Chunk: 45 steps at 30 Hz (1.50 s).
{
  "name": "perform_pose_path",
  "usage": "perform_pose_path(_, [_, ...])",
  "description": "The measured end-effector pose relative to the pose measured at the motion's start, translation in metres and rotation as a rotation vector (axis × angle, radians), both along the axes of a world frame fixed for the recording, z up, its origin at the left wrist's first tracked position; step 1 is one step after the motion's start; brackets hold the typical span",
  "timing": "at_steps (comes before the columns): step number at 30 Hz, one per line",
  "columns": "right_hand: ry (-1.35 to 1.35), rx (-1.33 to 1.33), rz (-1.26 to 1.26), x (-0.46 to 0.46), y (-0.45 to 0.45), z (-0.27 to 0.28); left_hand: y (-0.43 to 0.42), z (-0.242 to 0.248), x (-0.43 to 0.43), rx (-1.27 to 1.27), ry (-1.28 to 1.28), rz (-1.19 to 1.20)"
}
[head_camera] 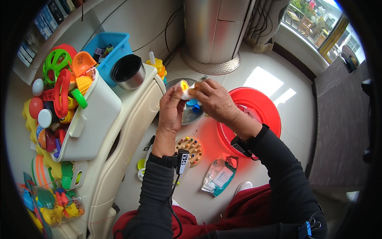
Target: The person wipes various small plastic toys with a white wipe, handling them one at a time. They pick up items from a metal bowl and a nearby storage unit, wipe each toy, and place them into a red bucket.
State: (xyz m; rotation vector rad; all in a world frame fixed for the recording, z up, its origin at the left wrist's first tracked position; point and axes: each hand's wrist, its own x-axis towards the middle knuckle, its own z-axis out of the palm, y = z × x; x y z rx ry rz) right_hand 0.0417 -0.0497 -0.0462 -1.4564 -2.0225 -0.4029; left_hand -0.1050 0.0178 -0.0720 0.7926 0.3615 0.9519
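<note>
My left hand point(171, 109) grips a small yellow-and-white toy piece point(184, 85) between thumb and fingers. Pressed to its side is a white wipe or cloth point(186, 95), pinched in the bent fingers of my right hand point(216, 100). Both hands are raised over a round metal basin point(192, 121), which holds blue toy pieces point(195, 108) and is partly hidden by them. Under my right forearm stands a red plastic tub point(270, 104) with pale pink, translucent-looking material point(250, 112) inside.
A white toy bin point(92, 131), a blue bin point(119, 44) and a steel pot point(137, 76) sit on the cream cabinet point(131, 128) at left. On the floor lie a round wooden pegboard point(191, 149) and a wipes packet point(220, 176). A metallic floor-standing appliance point(203, 33) is behind.
</note>
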Motion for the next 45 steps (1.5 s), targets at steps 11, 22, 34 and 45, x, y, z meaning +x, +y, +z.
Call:
perform_pose_path(11, [0.318, 0.176, -0.077, -0.024, 0.004, 0.014, -0.009, 0.002, 0.009, -0.076, -0.139, -0.134])
perform_pose_path(22, [0.265, 0.198, 0.064, -0.019, 0.006, 0.016, -0.002, 0.003, 0.003, 0.014, -0.075, -0.106])
perform_pose_path(34, [0.009, 0.102, -0.114, -0.022, 0.001, 0.012, -0.002, 0.010, -0.004, 0.047, -0.015, -0.028])
perform_pose_path(45, [0.272, 0.194, -0.076, -0.020, 0.000, 0.019, 0.004, 0.011, -0.004, -0.003, -0.128, -0.096])
